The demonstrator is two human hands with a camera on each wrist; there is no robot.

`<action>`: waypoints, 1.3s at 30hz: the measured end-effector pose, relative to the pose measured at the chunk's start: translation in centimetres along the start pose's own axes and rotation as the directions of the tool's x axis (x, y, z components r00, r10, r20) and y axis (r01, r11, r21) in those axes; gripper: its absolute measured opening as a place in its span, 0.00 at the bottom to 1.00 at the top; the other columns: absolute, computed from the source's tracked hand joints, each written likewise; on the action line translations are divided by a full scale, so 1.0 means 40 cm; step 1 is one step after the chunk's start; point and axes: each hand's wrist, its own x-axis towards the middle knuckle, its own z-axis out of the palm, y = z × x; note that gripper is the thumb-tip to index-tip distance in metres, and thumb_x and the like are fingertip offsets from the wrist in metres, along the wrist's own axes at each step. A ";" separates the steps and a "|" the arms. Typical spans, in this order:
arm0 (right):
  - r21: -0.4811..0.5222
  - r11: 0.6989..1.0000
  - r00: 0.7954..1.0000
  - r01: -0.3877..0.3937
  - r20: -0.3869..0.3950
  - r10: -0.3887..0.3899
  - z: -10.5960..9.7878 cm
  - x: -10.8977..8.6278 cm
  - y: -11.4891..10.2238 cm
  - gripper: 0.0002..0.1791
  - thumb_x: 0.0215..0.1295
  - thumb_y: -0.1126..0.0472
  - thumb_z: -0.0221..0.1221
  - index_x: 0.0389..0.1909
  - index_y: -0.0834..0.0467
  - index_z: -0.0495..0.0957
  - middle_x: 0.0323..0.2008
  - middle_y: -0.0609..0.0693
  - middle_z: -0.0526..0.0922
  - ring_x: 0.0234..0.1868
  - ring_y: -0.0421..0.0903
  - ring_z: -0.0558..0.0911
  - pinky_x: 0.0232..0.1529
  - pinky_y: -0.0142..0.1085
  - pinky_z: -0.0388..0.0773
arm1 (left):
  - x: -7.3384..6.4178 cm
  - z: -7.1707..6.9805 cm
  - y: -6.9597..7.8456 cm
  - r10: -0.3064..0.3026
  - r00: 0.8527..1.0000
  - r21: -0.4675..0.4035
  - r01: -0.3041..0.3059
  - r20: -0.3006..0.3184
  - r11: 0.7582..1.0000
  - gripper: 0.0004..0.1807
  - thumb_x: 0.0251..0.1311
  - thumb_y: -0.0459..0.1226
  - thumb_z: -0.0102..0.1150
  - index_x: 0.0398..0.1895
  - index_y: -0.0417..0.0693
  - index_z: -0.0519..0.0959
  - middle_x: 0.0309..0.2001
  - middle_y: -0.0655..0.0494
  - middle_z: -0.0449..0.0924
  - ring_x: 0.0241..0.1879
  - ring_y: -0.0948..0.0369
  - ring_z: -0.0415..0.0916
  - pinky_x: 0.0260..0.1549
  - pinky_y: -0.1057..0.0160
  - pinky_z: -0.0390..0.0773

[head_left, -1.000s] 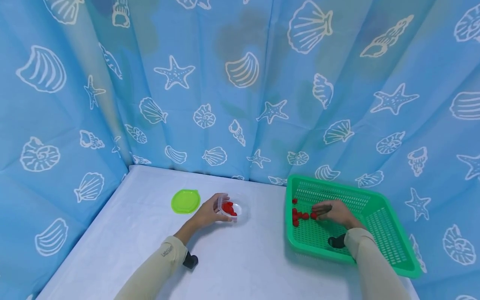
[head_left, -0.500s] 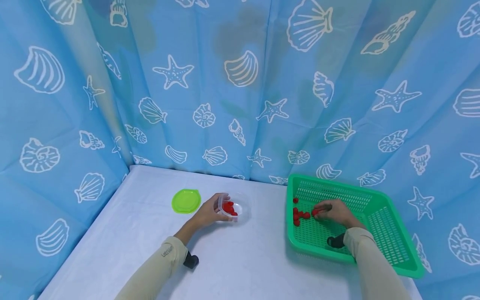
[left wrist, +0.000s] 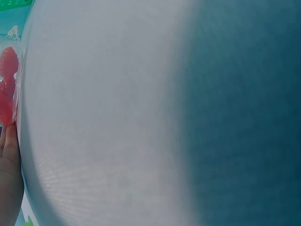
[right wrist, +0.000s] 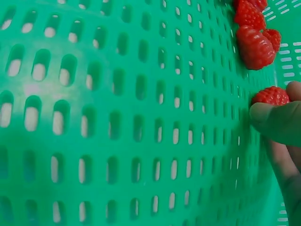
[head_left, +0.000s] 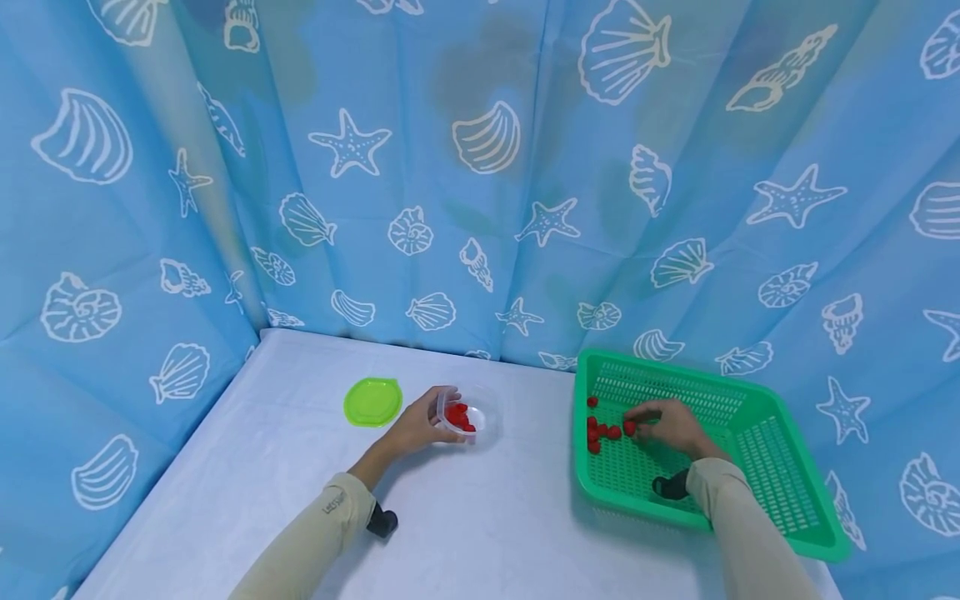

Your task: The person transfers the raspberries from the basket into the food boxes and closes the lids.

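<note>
My left hand grips a small clear plastic tub from its left side, thumb at the near side and fingers at the far side. Red raspberries lie together in the tub's left part; the left wrist view catches some of them through its wall. Inside the green slotted basket, my right hand pinches one raspberry between thumb and fingers, low over the basket floor. Several more raspberries lie just beyond it, along the basket's left side.
A lime-green lid lies flat on the white-covered table, left of the tub. The basket's raised walls surround my right hand. A blue shell-patterned curtain hangs behind the table and at both sides.
The right fingers have shifted slightly around the raspberry, which now shows more at the fingertips. The left hand and tub stay in place.
</note>
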 end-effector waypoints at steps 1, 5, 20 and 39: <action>0.002 1.000 1.000 -0.003 0.001 0.003 0.001 0.002 -0.001 0.15 0.57 0.67 0.67 0.46 0.55 0.85 0.44 0.53 0.85 0.47 0.53 0.82 0.47 0.52 0.79 | 0.000 0.000 0.000 -0.001 1.000 0.005 0.001 -0.002 1.000 0.49 0.44 0.39 0.78 0.71 0.51 0.62 0.65 0.55 0.70 0.68 0.52 0.62 0.59 0.54 0.72; 0.017 1.000 1.000 -0.023 0.009 0.023 0.007 0.008 -0.003 0.13 0.58 0.65 0.67 0.45 0.55 0.86 0.43 0.52 0.85 0.46 0.52 0.82 0.46 0.50 0.80 | 0.001 -0.001 -0.002 -0.002 1.000 0.016 0.002 -0.003 1.000 0.49 0.43 0.40 0.79 0.71 0.52 0.62 0.65 0.56 0.70 0.68 0.53 0.63 0.59 0.54 0.72; 0.031 0.999 0.999 0.024 -0.044 -0.023 -0.016 0.010 -0.052 0.17 0.62 0.59 0.66 0.52 0.58 0.83 0.50 0.56 0.83 0.51 0.56 0.80 0.45 0.50 0.81 | -0.005 0.000 0.008 -0.010 1.000 0.020 0.010 -0.002 1.000 0.48 0.44 0.40 0.78 0.70 0.51 0.63 0.65 0.55 0.70 0.68 0.53 0.62 0.60 0.54 0.71; 0.248 0.927 0.946 0.282 -0.231 -0.227 -0.001 0.025 -0.308 0.19 0.60 0.56 0.68 0.51 0.58 0.83 0.52 0.56 0.82 0.52 0.55 0.81 0.46 0.41 0.83 | 0.002 0.000 0.005 -0.016 1.000 0.020 0.017 -0.009 1.000 0.48 0.42 0.42 0.79 0.69 0.50 0.64 0.63 0.55 0.72 0.67 0.52 0.64 0.61 0.52 0.70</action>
